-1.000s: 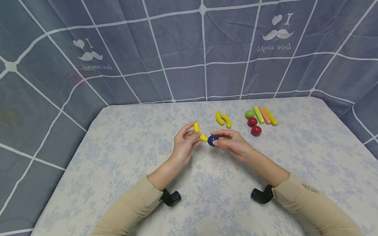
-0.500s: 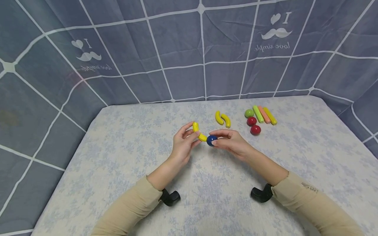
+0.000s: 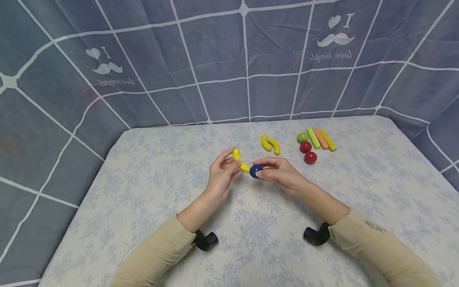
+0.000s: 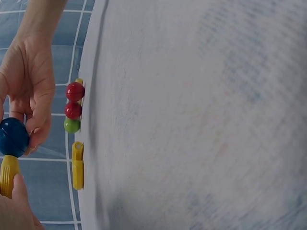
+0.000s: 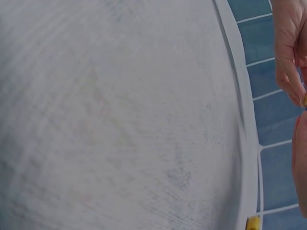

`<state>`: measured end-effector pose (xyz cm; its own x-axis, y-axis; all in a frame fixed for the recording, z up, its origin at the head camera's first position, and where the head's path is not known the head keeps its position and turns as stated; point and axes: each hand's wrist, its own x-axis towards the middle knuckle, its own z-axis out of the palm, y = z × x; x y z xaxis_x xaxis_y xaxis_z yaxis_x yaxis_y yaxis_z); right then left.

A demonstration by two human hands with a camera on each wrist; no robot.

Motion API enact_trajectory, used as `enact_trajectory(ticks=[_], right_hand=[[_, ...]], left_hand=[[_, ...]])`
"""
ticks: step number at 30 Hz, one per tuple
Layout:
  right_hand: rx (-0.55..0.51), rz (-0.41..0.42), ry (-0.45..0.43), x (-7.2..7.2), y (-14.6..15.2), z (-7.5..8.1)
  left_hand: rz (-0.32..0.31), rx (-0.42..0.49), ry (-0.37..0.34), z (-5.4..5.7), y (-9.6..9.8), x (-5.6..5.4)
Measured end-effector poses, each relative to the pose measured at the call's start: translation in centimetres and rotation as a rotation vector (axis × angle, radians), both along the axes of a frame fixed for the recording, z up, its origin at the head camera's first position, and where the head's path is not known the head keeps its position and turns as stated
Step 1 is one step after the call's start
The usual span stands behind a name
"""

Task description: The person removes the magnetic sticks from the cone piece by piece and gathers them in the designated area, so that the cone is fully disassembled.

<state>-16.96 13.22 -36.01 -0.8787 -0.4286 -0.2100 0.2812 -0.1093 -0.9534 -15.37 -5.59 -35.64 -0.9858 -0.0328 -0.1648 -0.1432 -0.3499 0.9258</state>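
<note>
My left hand [image 3: 219, 177] pinches a yellow curved connector piece [image 3: 244, 166] between thumb and fingers, above the table. A glossy blue ball [image 3: 255, 170] is pinched by my right hand [image 3: 281, 174]. The piece's lower right end meets the ball; how deep it sits in the ball cannot be made out. In the left wrist view, the blue ball [image 4: 13, 138] sits against the ribbed end of the yellow piece [image 4: 8, 175]. The right wrist view catches only parts of both hands and a sliver of yellow.
Behind the hands lie two yellow curved pieces [image 3: 270, 144]. To their right are a green ball [image 3: 303, 137], two red balls [image 3: 310, 158], and light green, orange [image 3: 320, 138] and yellow sticks on the patterned tablecloth [image 3: 150, 171]. A grey-blue curtain [image 3: 215, 56] hangs behind.
Both hands keep their grips and stay almost in place, with the blue ball still against the yellow piece. The whole view shifts very slightly.
</note>
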Motion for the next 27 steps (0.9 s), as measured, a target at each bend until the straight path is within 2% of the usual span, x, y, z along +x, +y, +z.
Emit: enact_trajectory(ticks=[10, 12, 17, 19, 22, 27], right_hand=[[0.002, 0.027, 0.000, 0.0, 0.0, 0.0], [0.039, 0.043, 0.008, 0.0, 0.0, 0.0], [0.159, 0.080, 0.008, 0.1, 0.7, -0.6], [0.160, 0.086, 0.002, 0.2, 1.3, -0.8], [0.145, 0.086, 0.008, 0.1, 2.4, -1.0], [0.147, 0.073, 0.007, -0.1, 3.5, -0.7]], left_hand=[[-0.002, -0.004, -0.004, 0.1, 0.0, 0.0], [0.007, 0.007, -0.002, 0.2, -0.2, -0.1], [0.081, 0.035, -0.019, 0.4, -2.0, -0.7], [0.106, 0.038, -0.032, 0.5, -3.0, -1.0], [0.113, 0.034, -0.053, 0.5, -3.9, -1.0], [0.107, 0.019, -0.058, 0.4, -4.2, -1.1]])
